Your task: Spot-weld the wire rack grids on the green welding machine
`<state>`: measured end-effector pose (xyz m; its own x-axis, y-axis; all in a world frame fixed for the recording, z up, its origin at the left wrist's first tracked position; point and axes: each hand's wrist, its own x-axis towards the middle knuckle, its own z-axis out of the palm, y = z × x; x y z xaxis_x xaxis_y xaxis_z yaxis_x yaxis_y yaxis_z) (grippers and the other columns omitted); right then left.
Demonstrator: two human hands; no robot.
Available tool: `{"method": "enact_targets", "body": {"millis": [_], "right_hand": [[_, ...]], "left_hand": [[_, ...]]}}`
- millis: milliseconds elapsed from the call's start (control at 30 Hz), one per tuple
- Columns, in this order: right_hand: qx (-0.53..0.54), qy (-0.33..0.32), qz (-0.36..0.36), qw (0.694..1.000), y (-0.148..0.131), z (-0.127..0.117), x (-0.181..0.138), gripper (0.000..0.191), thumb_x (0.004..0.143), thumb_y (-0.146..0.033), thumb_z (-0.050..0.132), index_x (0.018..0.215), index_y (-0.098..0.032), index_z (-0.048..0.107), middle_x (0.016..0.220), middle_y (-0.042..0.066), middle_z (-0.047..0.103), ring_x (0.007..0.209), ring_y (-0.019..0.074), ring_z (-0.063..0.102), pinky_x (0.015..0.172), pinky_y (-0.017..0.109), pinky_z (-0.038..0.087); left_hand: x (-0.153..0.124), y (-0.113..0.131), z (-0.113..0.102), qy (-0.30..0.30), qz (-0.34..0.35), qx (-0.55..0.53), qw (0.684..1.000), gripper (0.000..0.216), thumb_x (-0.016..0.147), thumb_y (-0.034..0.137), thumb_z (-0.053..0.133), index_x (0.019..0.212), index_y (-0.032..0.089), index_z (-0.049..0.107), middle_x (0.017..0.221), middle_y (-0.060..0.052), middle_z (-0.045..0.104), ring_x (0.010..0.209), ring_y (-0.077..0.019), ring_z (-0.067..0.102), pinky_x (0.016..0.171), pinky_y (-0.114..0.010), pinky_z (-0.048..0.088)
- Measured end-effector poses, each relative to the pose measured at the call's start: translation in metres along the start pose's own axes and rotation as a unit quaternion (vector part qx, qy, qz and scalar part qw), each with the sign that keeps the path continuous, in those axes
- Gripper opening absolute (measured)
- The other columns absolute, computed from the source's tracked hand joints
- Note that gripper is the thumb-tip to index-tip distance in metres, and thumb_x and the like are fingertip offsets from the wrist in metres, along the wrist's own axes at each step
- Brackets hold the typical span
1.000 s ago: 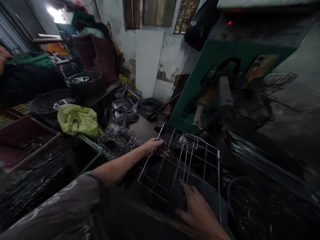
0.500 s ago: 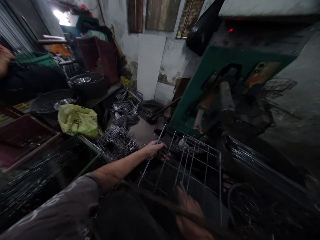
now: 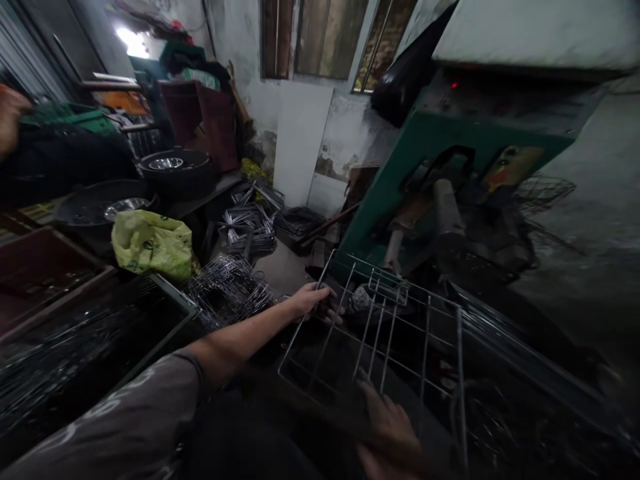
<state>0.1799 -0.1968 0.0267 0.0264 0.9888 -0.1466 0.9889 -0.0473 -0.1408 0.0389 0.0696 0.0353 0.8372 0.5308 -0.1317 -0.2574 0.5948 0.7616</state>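
A metal wire rack [image 3: 461, 363] with a grid of thin rods lies tilted across the lower middle, below the green machine. My left hand [image 3: 316, 303] is closed on the rod at its left side, fingers curled beneath the grid. Nearer my body, my right hand [image 3: 389, 413] is at the rack's lower part, its fingertips bent against a rod. That hand is dark and somewhat blurred. A small rectangular wire piece [image 3: 389, 285] sits at the rack's far edge.
The green machine [image 3: 383, 170] has a red light and thick metal arms. Bent wire frames [image 3: 250, 223] and tangled wire parts [image 3: 227, 287] are piled left of the rack. A yellow-green bag [image 3: 153, 245] stands farther left. Another person's hand [image 3: 11, 120] shows at the left edge.
The rack's right side has moved right and slightly down in the view, with my right hand moving the same way. My left hand keeps its grip. The camera view has shifted slightly.
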Motion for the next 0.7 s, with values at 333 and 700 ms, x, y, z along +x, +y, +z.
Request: {"method": "enact_targets", "body": {"millis": [333,700], "right_hand": [[0.032,-0.030,0.006,0.999,0.025,-0.025,0.019,0.067,0.079,-0.029,0.048,0.142,-0.012,0.035,0.142,0.015,0.045,0.125,0.0307,0.047,0.105,0.048,0.038],[0.015,-0.009,-0.017,1.000,0.033,-0.016,0.019,0.065,0.078,-0.023,0.047,0.142,-0.012,0.037,0.139,0.016,0.047,0.121,0.0310,0.051,0.101,0.049,0.043]], "left_hand": [[0.031,0.003,0.000,-0.014,0.015,-0.015,1.000,0.040,0.077,0.045,0.067,0.094,0.013,0.051,0.077,-0.015,0.071,0.064,-0.0259,0.070,0.055,-0.032,0.053],[0.038,0.001,-0.002,-0.045,0.021,-0.029,0.998,0.043,0.075,0.047,0.070,0.093,0.013,0.050,0.078,-0.016,0.071,0.065,-0.0278,0.070,0.054,-0.032,0.052]]}}
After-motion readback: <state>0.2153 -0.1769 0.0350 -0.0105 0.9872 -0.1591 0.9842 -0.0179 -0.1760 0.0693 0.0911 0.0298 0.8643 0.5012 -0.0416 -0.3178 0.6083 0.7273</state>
